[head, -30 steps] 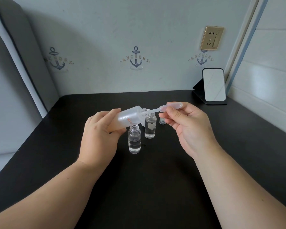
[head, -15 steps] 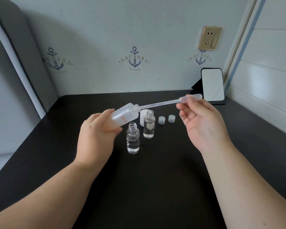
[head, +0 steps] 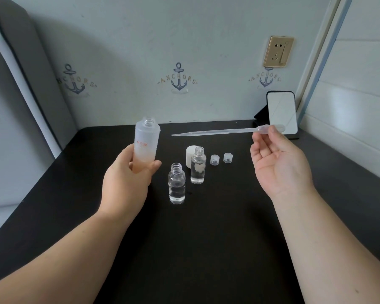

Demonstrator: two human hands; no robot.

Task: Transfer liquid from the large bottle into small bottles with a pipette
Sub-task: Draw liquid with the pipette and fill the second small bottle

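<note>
The left hand (head: 127,183) grips the large bottle (head: 145,145) around its lower half, fingers and thumb curled round the frosted body, holding it upright and uncapped above the black counter (head: 206,249). The right hand (head: 281,163) pinches the bulb of the pipette (head: 217,132) between thumb and fingertips, palm turned up and the other fingers loosely curled; the pipette lies nearly level, its thin tip pointing toward the large bottle's neck but well apart from it. Below and between the two sets of fingers, two small bottles stand open on the counter: the nearer small bottle (head: 176,187) just right of the left thumb, partly filled with clear liquid, and the farther small bottle (head: 198,165) just behind it, also holding clear liquid. A white cap (head: 190,153) stands directly behind the farther bottle, and two small clear caps (head: 214,160) sit beside it, under the pipette's stem. A small mirror (head: 282,115) stands just beyond the right fingertips, against the wall.
</note>
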